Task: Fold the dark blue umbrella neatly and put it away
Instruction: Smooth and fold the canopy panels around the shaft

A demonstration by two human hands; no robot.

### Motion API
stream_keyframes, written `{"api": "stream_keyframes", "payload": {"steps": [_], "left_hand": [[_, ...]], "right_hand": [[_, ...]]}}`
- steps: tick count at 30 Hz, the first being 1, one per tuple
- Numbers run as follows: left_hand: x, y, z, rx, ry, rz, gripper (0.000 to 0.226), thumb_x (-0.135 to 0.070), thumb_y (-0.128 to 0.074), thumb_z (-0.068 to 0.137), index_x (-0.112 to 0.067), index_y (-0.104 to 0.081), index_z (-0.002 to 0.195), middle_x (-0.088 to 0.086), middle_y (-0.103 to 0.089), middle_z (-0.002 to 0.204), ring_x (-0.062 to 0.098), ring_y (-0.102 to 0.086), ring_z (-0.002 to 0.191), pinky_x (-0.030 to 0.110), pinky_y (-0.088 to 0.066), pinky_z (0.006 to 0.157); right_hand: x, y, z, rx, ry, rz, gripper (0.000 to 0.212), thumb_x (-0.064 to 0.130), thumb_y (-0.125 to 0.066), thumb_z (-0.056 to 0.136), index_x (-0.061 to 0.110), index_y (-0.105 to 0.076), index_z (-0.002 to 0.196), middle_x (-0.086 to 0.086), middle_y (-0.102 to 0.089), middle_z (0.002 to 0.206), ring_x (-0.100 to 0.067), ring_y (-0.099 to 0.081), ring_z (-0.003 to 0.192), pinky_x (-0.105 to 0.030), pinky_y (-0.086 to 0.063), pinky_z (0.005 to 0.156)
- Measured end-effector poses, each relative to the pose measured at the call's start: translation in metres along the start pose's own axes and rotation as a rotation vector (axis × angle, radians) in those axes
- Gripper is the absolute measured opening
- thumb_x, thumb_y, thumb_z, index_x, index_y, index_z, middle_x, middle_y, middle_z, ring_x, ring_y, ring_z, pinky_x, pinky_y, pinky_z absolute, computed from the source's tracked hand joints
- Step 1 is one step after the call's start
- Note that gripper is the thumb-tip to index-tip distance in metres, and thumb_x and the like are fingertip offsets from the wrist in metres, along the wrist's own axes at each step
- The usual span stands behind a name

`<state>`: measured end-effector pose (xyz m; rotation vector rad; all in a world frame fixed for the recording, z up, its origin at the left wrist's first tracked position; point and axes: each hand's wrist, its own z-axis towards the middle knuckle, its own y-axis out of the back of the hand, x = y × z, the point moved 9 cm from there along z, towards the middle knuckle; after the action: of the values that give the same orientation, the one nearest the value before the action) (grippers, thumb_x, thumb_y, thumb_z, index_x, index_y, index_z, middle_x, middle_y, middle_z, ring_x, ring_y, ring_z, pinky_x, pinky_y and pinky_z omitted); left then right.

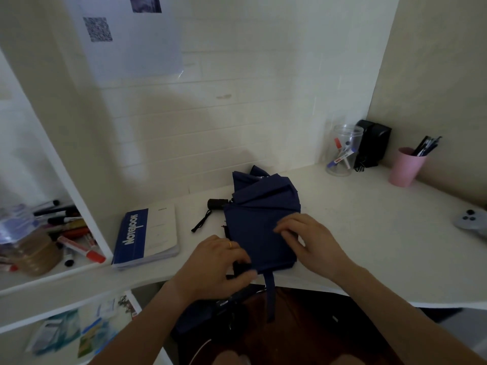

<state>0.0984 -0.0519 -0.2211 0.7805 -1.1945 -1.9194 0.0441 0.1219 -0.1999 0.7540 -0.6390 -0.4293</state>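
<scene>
Left hand point(216, 262) pinches the dark blue umbrella point(261, 222) at its near edge; right hand point(308, 241) presses the panels flat. Best to smooth each pleat toward that pinch, then wrap the strap point(270, 293) hanging just below.

We've got the dark blue umbrella point(259, 219) lying collapsed on the white desk point(369, 233), black handle point(216, 204) pointing left toward the notebook point(147, 235). Our left hand point(216, 264) pinches the near edge by the strap point(270, 293), and our right hand point(311, 241) presses the fabric flat. Pink cup point(405, 167) with pens sits far right.
</scene>
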Motion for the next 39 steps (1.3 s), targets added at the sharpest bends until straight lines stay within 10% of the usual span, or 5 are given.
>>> {"api": "stream_keyframes", "payload": {"steps": [10,21,26,31,39], "left_hand": [[0.027,-0.065,0.033,0.231,0.131,0.101,0.066,-0.056,-0.024,0.106,-0.021,-0.021,0.161,-0.003,-0.017,0.170,0.015,-0.014,0.157,0.034,-0.013,0.127],[0.062,-0.080,0.003,0.316,0.173,0.152,0.099,-0.087,-0.013,0.089,-0.022,0.005,0.163,-0.008,0.011,0.169,0.007,0.010,0.156,0.037,-0.002,0.129],[0.063,-0.060,0.004,0.182,0.302,-0.074,0.095,-0.087,-0.020,0.087,-0.027,-0.025,0.160,-0.011,-0.019,0.167,0.007,-0.019,0.152,0.032,-0.016,0.126],[0.099,0.024,0.010,-0.598,0.594,-0.330,0.037,-0.056,-0.057,0.094,-0.022,-0.065,0.106,-0.006,-0.063,0.106,0.011,-0.059,0.095,0.033,-0.052,0.084],[0.130,-0.029,0.075,-0.035,1.084,-0.862,0.069,-0.068,-0.077,0.071,-0.008,-0.073,0.106,0.004,-0.072,0.108,0.020,-0.067,0.094,0.030,-0.055,0.081]], "right_hand": [[-0.035,-0.065,0.002,0.343,-0.053,-0.225,0.051,0.045,-0.039,0.103,0.023,-0.045,0.148,0.002,-0.042,0.156,-0.018,-0.036,0.145,-0.037,-0.031,0.119],[-0.069,-0.089,-0.026,0.648,-0.082,-0.385,0.084,0.085,-0.007,0.086,0.042,0.014,0.155,0.014,0.021,0.165,-0.003,0.020,0.151,-0.029,0.007,0.125],[-0.056,-0.059,-0.014,0.505,-0.185,-0.133,0.078,0.077,-0.038,0.089,0.040,-0.025,0.156,0.020,-0.016,0.163,-0.002,-0.014,0.150,-0.029,-0.016,0.125],[-0.068,0.033,0.025,-0.254,-0.346,0.088,0.025,0.034,-0.071,0.089,0.023,-0.070,0.111,0.007,-0.068,0.108,-0.010,-0.065,0.097,-0.035,-0.055,0.088],[-0.099,0.001,0.086,-0.028,-0.787,0.363,0.027,0.040,-0.080,0.078,0.017,-0.076,0.092,0.004,-0.074,0.091,-0.018,-0.069,0.092,-0.035,-0.056,0.084]]}}
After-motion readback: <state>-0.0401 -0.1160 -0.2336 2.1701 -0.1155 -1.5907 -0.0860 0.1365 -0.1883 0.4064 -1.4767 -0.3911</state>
